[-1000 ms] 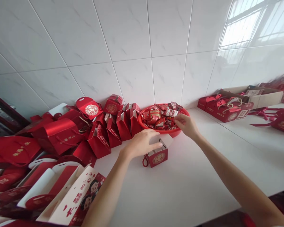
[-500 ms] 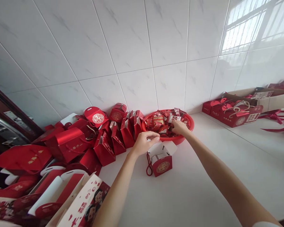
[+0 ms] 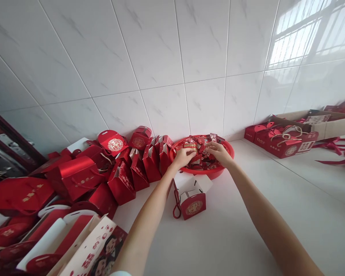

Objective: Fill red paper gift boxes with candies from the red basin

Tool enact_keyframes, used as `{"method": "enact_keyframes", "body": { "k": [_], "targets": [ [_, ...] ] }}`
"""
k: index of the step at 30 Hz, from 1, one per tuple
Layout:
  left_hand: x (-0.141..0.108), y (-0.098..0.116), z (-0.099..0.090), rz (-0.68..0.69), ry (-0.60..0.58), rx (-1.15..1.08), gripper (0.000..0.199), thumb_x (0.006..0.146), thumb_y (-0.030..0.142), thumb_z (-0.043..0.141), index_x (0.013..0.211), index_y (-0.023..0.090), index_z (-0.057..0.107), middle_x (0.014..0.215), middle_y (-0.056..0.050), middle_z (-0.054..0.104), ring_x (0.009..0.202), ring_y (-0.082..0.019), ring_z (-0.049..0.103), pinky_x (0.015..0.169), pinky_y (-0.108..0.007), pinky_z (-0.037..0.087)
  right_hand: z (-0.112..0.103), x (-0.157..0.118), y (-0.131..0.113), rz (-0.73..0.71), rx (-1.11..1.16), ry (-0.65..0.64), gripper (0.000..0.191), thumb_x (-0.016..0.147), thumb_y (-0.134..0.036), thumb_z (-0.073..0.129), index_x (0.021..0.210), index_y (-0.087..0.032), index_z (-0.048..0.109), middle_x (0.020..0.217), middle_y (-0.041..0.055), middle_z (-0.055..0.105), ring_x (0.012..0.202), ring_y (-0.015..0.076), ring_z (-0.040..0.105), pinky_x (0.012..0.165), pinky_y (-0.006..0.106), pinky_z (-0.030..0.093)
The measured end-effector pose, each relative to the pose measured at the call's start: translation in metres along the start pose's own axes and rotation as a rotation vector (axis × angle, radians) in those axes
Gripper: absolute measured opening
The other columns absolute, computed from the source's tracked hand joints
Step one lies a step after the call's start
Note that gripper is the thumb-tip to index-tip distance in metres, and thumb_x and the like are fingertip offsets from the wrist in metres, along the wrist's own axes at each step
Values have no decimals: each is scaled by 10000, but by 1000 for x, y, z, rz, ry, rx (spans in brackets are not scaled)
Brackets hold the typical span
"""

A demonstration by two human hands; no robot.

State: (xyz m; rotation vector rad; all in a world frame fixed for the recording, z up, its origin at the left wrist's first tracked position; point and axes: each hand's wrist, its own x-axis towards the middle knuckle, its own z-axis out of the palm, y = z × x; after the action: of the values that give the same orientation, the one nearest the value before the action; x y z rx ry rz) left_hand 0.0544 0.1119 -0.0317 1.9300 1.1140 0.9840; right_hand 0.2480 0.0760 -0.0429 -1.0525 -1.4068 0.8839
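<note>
A red plastic basin [image 3: 229,148] full of red-wrapped sweets [image 3: 200,142] stands against the tiled wall. My left hand [image 3: 184,158] reaches over its near left rim, thumb and fingers pinched together beside a gold-and-red packet [image 3: 190,146]. What those fingertips hold, if anything, is hidden. On the right side of the basin my right hand [image 3: 220,154] has its fingers bent down among the sweets, closed on something too small to make out. Just in front of the basin an open red gift box [image 3: 194,207] with a white inside and a red cord handle stands on the white counter.
Red gift boxes [image 3: 122,184] crowd the left, some standing in a row along the wall. A larger printed carton [image 3: 96,245] lies near left. At the far right are red boxes with twine [image 3: 287,142], a cardboard tray [image 3: 333,124] and red ribbon [image 3: 336,145].
My left hand has moved up from above the gift box into the basin. My right hand stays over the sweets, its fingers shifted slightly. The view has moved a little.
</note>
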Motion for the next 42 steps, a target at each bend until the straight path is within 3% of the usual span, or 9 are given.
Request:
{"method": "enact_keyframes", "body": {
  "k": [4,9,14,19,24,27,33,37,42],
  "targets": [
    [4,0,1,6,-86,-94,271,825,417,678,908,170,753,909,-51,760,899,-206,685,859,-341,539,0,-2,-4,-46,3,-138,296,745,-486,674,845,-212,627,651,-32,613,623,151,589,636,301,465],
    [1,-2,-1,63,-286,-157,460,664,600,768,660,154,655,646,15,601,659,-141,562,657,-282,475,1,-2,-6,-107,-42,-241,336,740,-499,716,845,-184,666,710,-3,637,670,149,583,632,294,459],
    [2,-7,-2,94,-209,-159,475,722,627,701,650,166,614,618,31,542,622,-123,510,620,-268,437,1,-2,-6,-48,0,-246,360,679,-486,778,850,-181,692,773,18,664,697,169,624,668,322,515],
    [-2,-7,1,98,-206,-4,377,771,519,700,929,178,722,937,-53,723,909,-214,649,850,-333,508,2,-1,-3,33,119,8,326,643,-453,769,817,-204,651,703,-5,638,682,172,630,686,332,553],
    [-4,0,5,144,-297,300,687,631,359,844,1270,204,645,1334,-112,633,1262,-319,554,1062,-426,443,2,-1,-1,80,49,137,290,622,-384,740,828,-206,639,609,-24,588,591,159,578,601,314,516],
    [-4,0,5,119,-285,304,627,680,205,774,1290,181,633,1310,-110,658,1224,-304,596,1052,-402,464,3,-1,0,81,36,160,317,601,-360,747,849,-198,636,605,-27,598,600,163,585,613,315,508],
    [-4,-4,3,66,-55,281,577,709,-28,483,1212,169,687,1150,-71,738,1144,-232,653,996,-323,503,2,-2,1,41,6,166,275,610,-385,757,669,-203,559,617,-13,591,588,153,549,549,287,448],
    [-2,-5,6,107,-208,343,403,746,36,542,1068,153,754,1134,-93,745,1115,-257,668,1002,-342,499,1,-1,2,49,8,233,328,641,-390,741,592,-219,466,523,-44,486,505,111,432,472,259,338],
    [3,-4,7,110,-352,460,368,813,222,646,1169,158,715,1243,-123,703,1172,-295,638,1017,-381,476,2,-1,0,58,17,251,299,647,-365,713,590,-216,460,546,-45,491,530,111,435,496,255,337]
  ]
}}
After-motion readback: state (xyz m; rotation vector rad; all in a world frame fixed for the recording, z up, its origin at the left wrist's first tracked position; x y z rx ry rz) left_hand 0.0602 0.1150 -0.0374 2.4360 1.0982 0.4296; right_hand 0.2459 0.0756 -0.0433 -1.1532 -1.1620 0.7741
